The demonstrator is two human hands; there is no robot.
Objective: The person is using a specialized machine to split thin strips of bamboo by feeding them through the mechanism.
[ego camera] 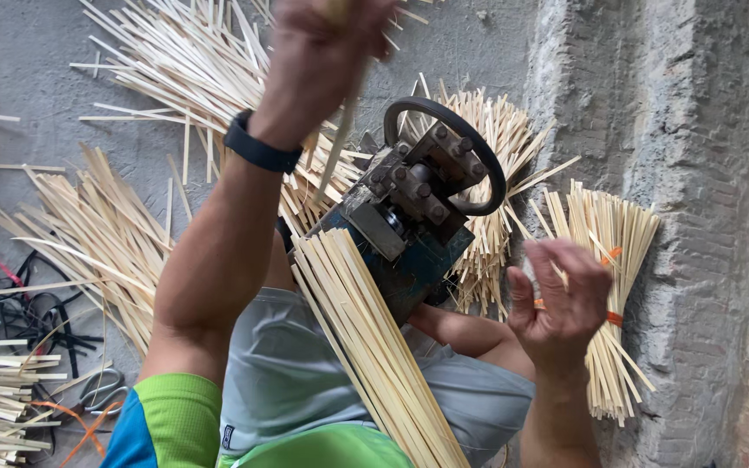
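My left hand is raised at the top of the view, blurred, closed around a thin bamboo strip that hangs down toward the machine. A black band sits on that wrist. My right hand hovers low right, fingers spread and curled, holding nothing, in front of a tied bundle of bamboo sticks. Between the hands stands a blue metal machine with a black round wheel. A long bundle of bamboo strips rests across my lap, its end against the machine.
Loose bamboo strips lie in piles over the grey concrete floor at left and top. Another splayed bundle leans behind the machine. A rough stone wall runs down the right. Black straps and scissors lie at left.
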